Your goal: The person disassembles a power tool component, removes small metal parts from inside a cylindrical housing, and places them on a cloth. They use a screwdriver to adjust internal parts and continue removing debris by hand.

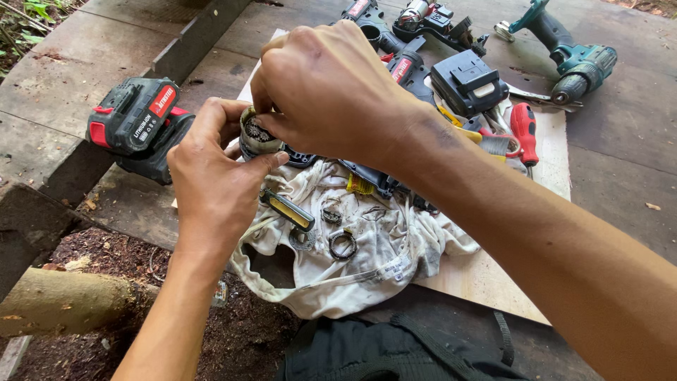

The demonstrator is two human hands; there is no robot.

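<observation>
Gear housing clamped steady in left hand; right hand fingertips pinched on its top; loose rings kept on rag at 5 o'clock.

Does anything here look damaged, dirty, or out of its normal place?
Yes. The left hand and right hand hold a geared part taken out of a tool. Loose metal rings lie on a stained white cloth. A red-handled screwdriver rests among scattered drills.
</observation>
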